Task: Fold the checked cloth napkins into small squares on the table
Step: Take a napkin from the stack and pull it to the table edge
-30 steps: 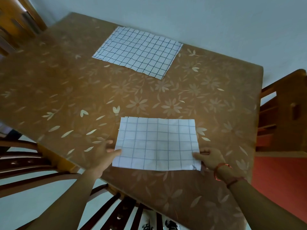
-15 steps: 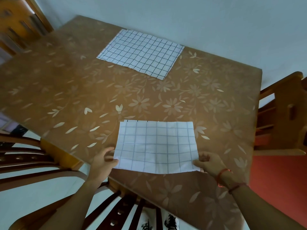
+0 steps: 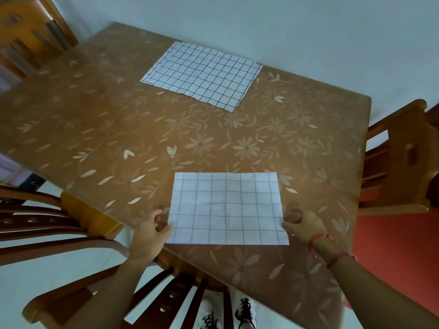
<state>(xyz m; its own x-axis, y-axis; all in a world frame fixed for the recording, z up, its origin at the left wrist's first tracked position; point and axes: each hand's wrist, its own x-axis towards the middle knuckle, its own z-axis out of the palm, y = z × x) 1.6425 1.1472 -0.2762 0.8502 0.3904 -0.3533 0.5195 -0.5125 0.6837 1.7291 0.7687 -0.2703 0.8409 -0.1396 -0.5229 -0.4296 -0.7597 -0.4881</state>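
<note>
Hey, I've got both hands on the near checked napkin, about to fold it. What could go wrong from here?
1. The near napkin lies close to the table edge by your left hand; a tug toward you could drag that corner off.
2. Your right hand and left hand pinch only the side edges by the near corners, so an uneven lift may skew the fold.
3. The table looks glossy, so the cloth might slide while creasing.
</note>
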